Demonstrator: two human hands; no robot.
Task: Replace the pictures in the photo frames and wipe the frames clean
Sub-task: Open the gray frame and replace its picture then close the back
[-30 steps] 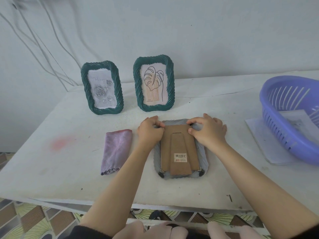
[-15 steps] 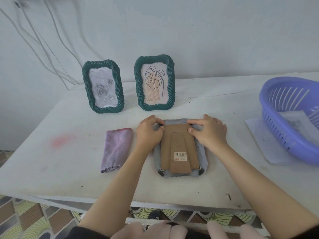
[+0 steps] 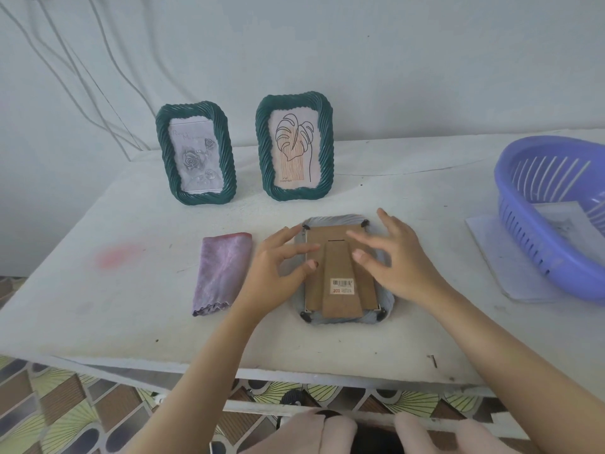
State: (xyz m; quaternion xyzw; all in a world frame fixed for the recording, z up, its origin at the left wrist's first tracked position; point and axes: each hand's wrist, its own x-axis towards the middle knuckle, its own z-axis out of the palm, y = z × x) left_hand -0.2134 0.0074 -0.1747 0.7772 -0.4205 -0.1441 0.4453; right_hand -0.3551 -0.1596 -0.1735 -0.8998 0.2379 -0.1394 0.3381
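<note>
A grey photo frame (image 3: pixel 327 222) lies face down near the table's front edge, its brown cardboard back (image 3: pixel 340 283) with a barcode sticker facing up. My left hand (image 3: pixel 278 267) hovers at the frame's left side with fingers spread and straight. Over the right side is my right hand (image 3: pixel 393 257), also spread, holding nothing. Two green twisted-rim frames stand at the back: the left green frame (image 3: pixel 195 154) shows grey roses, and the right green frame (image 3: pixel 294 147) shows a leaf drawing. A folded purple cloth (image 3: pixel 222 273) lies left of the grey frame.
A purple slotted basket (image 3: pixel 553 217) with a paper sheet (image 3: pixel 569 224) inside stands at the right, partly on a white sheet (image 3: pixel 501 267). Cables (image 3: pixel 82 77) hang on the wall at the back left. The white table (image 3: pixel 131 309) has a pink stain at the left.
Both hands have lifted off the frame's top corners and opened, fingers now spread above the cardboard back. The frame's top clips are now uncovered.
</note>
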